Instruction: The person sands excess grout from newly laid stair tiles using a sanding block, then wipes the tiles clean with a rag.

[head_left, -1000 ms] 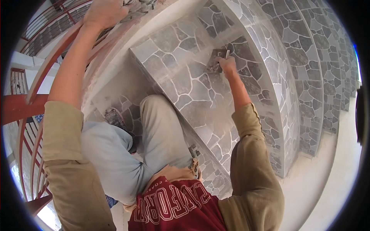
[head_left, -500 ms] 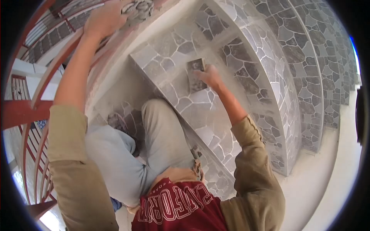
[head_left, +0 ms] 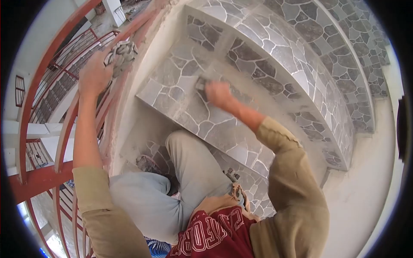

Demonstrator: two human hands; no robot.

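My left hand [head_left: 94, 75] is at the red railing on the left, its fingers closed on a crumpled grey rag [head_left: 123, 56]. My right hand [head_left: 220, 93] grips a flat, rectangular grey pad [head_left: 201, 84] and presses it to the stone-patterned step [head_left: 176, 96]. Most of the pad is covered by the hand, and its exact kind does not show. Pale dust smears the tread around it.
The red metal railing [head_left: 41, 180] curves up my left side, with a lower floor visible through it. More stone-patterned steps [head_left: 275, 47] rise ahead and to the right. A plain pale wall [head_left: 361, 189] borders the stairs. My bent knee [head_left: 180, 146] is close to the step's edge.
My right hand has slid the pad leftward along the step, and the hand now covers more of it. My view has shifted, bringing the left hand and rag lower in the frame.
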